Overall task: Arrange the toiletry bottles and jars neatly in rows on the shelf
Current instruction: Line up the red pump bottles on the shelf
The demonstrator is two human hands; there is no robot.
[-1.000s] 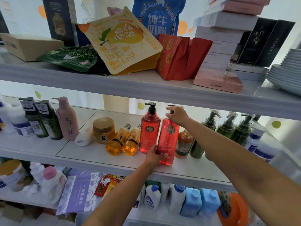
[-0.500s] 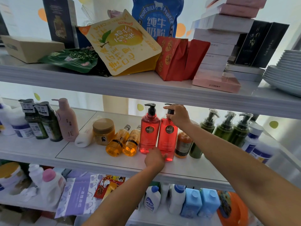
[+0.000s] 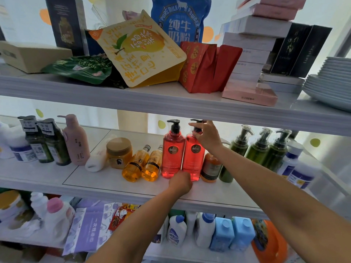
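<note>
Bottles (image 3: 173, 150), two red, touching: right hand (image 3: 208, 136) pinches one pump (image 3: 196, 121); left hand (image 3: 180, 182) curled, hold unclear.

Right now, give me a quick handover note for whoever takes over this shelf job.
Right hand: fingers pinch the pump of the right red bottle.
Left hand: at that bottle's base, grip unclear.
Done: it stands upright beside the left red bottle.
Left: stand up the amber bottles and the white tube, neither upright.
</note>
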